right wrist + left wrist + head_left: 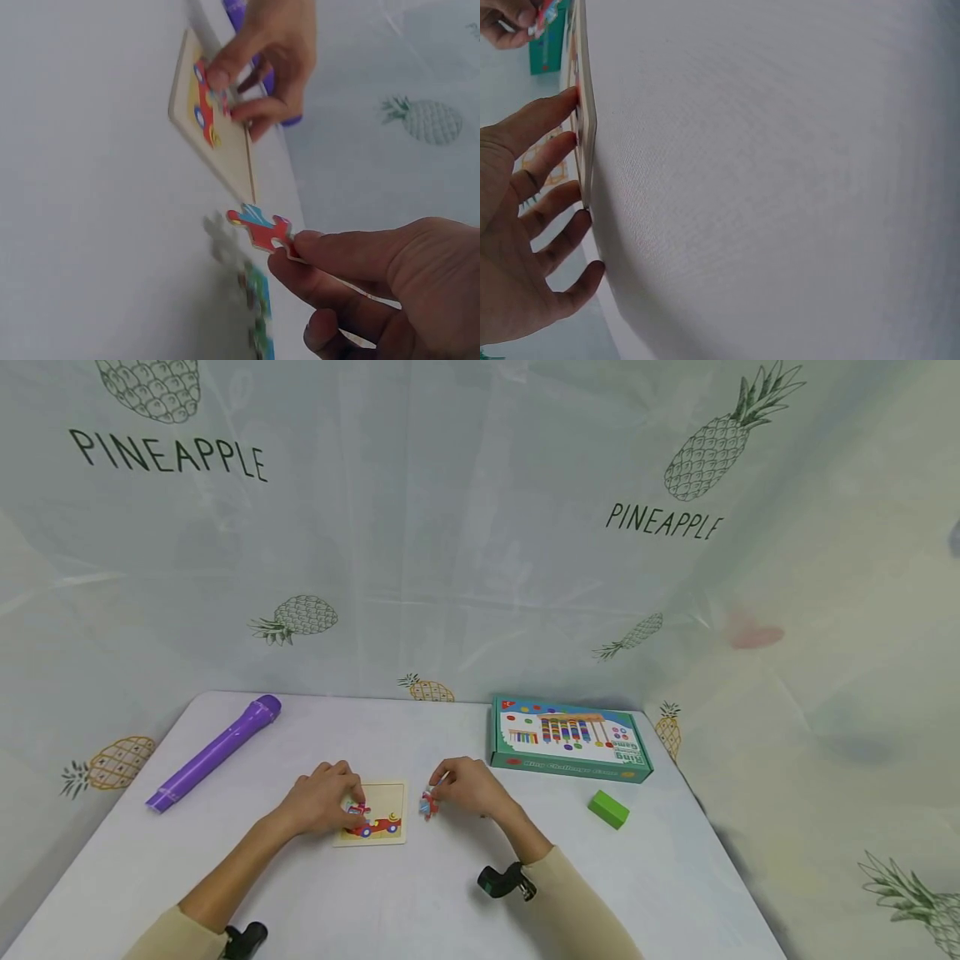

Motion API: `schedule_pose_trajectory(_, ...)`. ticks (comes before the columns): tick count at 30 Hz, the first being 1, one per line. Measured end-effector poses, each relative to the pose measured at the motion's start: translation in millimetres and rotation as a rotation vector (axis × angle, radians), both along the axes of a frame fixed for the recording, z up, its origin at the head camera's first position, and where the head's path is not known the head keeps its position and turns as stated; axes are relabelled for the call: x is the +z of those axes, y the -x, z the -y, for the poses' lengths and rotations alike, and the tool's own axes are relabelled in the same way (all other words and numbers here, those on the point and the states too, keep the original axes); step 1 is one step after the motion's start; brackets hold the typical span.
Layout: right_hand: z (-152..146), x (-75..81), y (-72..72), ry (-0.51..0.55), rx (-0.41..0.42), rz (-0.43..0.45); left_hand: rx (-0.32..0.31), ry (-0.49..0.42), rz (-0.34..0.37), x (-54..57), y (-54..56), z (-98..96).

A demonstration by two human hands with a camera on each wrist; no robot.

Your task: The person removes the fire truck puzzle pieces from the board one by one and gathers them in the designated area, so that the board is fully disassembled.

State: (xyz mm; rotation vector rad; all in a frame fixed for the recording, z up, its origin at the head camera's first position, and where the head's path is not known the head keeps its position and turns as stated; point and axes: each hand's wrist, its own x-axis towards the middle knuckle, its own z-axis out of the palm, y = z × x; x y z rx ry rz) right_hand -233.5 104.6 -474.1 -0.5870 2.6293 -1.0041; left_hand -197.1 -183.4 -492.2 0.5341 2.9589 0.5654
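A small wooden jigsaw board (397, 795) with a red car picture (384, 827) lies on the white table. My left hand (318, 800) rests its thumb and fingertips on the board, around a small pink-and-blue part of the picture. In the left wrist view, its fingers (551, 202) spread along the board's edge. Right of the board, my right hand (471, 787) pinches a red-and-blue jigsaw piece (262, 229) between thumb and index finger, above the table. Loose jigsaw pieces (258, 289) lie below that hand in the right wrist view, mostly hidden by it in the head view.
A purple microphone-shaped tube (213, 756) lies at the back left. At the back right is a green game box (570, 739), with a bright green block (608, 809) in front of it. A pineapple-print curtain (450, 527) hangs behind the table.
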Motion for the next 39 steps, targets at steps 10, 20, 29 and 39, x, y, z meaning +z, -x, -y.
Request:
schedule_pose_trajectory(10,-38,-5.6,5.5,-0.034,0.007,0.050,-0.004,-0.007,-0.003,-1.0,0.4,2.4)
schedule_pose_trajectory(20,-46,-11.7,4.7,-0.047,0.005,0.028,-0.001,-0.011,-0.008,-3.7,0.8,3.2)
schedule_pose_trajectory(29,-44,-12.9,2.6,-0.074,-0.008,-0.019,-0.003,-0.010,-0.018,-2.2,0.4,2.8)
schedule_pose_trajectory(39,-40,-11.5,1.9,-0.117,-0.019,-0.035,-0.005,-0.018,-0.012,-0.4,-0.5,2.4)
